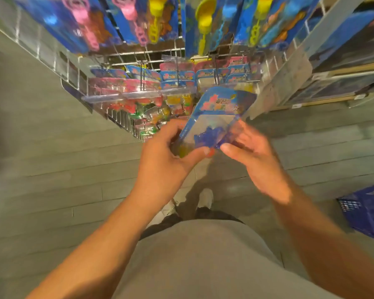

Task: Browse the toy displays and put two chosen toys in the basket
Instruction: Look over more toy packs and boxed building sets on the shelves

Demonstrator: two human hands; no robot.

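A blister-packed toy (216, 119) with a blue card and a clear bubble over small coloured pieces is held up in front of the wire display rack (125, 117). My left hand (164, 160) grips its lower left corner, thumb across the front. My right hand (257, 156) touches its lower right edge with thumb and fingers, blurred by motion. A blue plastic basket (367, 212) stands on the floor at the far right, partly cut off by the frame edge.
More packs of the same kind hang on hooks behind the held one. Above them hang long blue cards with pink, yellow and blue bubble wands (156, 20). A shelf unit (333, 78) runs along the right. Grey plank floor lies below, with my shoes (205, 197) visible.
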